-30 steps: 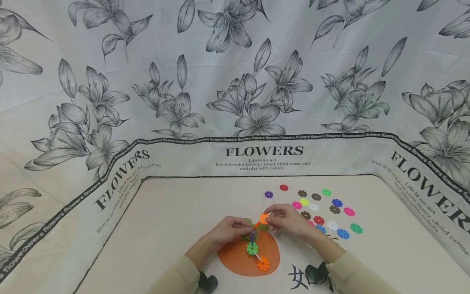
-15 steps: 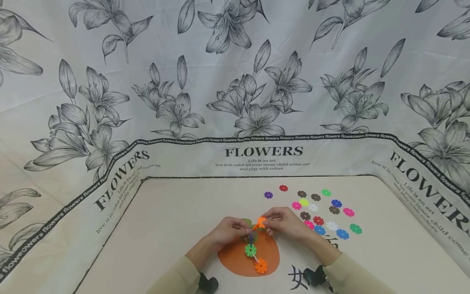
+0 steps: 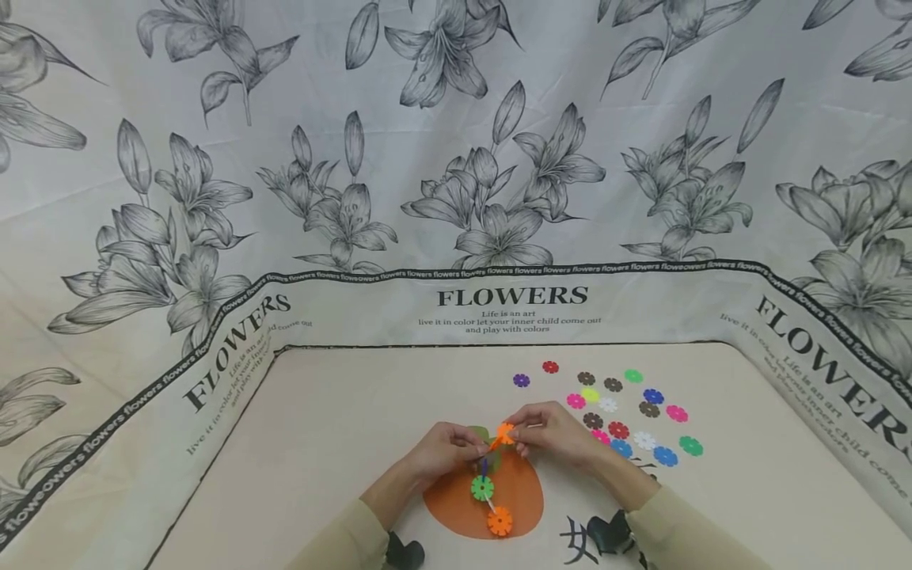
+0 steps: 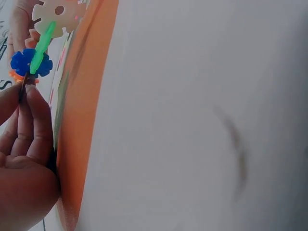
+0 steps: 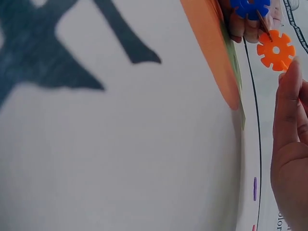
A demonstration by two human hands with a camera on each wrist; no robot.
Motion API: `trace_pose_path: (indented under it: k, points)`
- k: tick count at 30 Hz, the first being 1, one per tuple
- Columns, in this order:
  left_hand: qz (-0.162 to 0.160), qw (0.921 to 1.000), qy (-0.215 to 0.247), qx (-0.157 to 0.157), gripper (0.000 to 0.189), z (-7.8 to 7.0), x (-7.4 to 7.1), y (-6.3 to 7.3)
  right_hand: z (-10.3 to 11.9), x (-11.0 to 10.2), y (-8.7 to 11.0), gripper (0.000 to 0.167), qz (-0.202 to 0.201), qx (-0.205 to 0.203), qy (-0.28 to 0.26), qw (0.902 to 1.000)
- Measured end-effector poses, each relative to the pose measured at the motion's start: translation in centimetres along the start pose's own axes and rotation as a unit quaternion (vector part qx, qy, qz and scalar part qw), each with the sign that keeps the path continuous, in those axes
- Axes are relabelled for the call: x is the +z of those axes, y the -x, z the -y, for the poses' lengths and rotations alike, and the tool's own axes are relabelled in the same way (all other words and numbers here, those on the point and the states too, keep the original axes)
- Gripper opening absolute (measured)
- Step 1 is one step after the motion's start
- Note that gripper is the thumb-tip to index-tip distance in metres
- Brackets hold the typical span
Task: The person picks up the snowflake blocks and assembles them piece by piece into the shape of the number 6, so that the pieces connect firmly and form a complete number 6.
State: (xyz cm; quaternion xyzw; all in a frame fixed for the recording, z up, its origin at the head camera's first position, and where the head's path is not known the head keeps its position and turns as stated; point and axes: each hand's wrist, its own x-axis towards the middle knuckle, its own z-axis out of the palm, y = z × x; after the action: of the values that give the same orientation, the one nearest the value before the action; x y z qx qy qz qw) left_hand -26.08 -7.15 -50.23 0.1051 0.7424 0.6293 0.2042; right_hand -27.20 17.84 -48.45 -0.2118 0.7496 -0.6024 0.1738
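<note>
Both hands hold a joined chain of notched plastic snowflake discs above the table. Left hand point(image 3: 443, 453) pinches a brown disc point(image 4: 23, 87), seen edge-on in the left wrist view, between thumb and fingers. An orange disc point(image 5: 275, 50) is slotted to that brown disc, and the fingertips of my right hand point(image 3: 554, 434) pinch its edge. From the brown disc the chain runs on through a blue disc point(image 4: 32, 62), a green disc point(image 3: 482, 488) and a white disc point(image 4: 58, 11). At its lower end hangs another orange disc point(image 3: 499, 521).
Several loose discs, including a purple disc point(image 3: 522, 381) and a light blue disc point(image 3: 666, 456), lie scattered at the back right. Under the hands the table covering point(image 3: 342, 412) bears an orange fruit print point(image 3: 449, 511) and dark characters point(image 3: 580, 540). Floral curtain point(image 3: 513, 309) surrounds the table.
The right hand and the orange disc it pinches have shifted slightly left and down. The chain's hanging end has swung a little left and lower. The left hand barely moves.
</note>
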Motion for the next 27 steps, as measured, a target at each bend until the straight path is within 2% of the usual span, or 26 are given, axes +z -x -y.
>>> trace_pose_path:
  k: [9, 18, 22, 27]
  points:
    - [-0.002, 0.9999, -0.007, 0.008, 0.012, 0.2, 0.0, -0.3, 0.3, 0.0, 0.0, 0.027, 0.007, 0.006, -0.014, 0.9999]
    - [0.0, 0.9998, -0.015, -0.013, 0.01, 0.4, 0.1, -0.2, 0.5, 0.4, -0.1, 0.031, -0.003, 0.014, 0.011, 0.9998]
    - [0.001, 0.9998, -0.013, -0.018, 0.008, 0.2, 0.1, -0.2, 0.7, 0.6, -0.3, 0.031, -0.002, 0.007, 0.007, 1.0]
    - [0.0, 0.9997, -0.008, -0.024, 0.019, -0.1, 0.0, -0.2, 1.1, 0.7, -0.4, 0.03, 0.004, 0.0, -0.002, 1.0]
